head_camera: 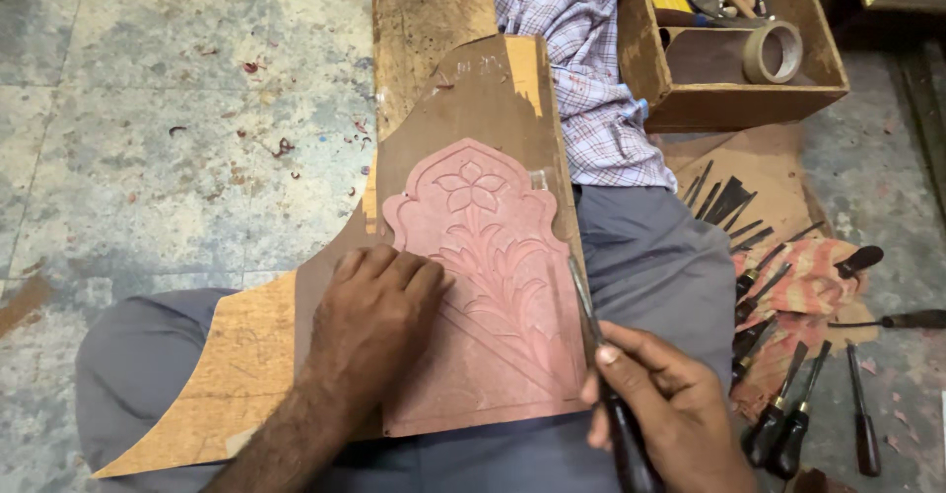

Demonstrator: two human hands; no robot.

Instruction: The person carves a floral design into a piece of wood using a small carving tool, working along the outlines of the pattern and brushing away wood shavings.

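A pink carved panel (pixel 498 286) with a flower and leaf relief lies on a brown wooden board (pixel 463 99) across my lap. My left hand (pixel 379 321) lies flat on the panel's left side, fingers spread over the carving. My right hand (pixel 655 409) grips a dark-handled chisel (pixel 601 355) at the panel's right edge. The thin blade runs up along that edge, its tip touching the border.
Several chisels with dark handles (pixel 788 385) lie on a striped cloth (pixel 813 281) at my right. A wooden box (pixel 734 45) holding a tape roll (pixel 772 52) stands at the top right. A checked cloth (pixel 591 69) lies beside the board. Stone floor (pixel 148 138) spreads left.
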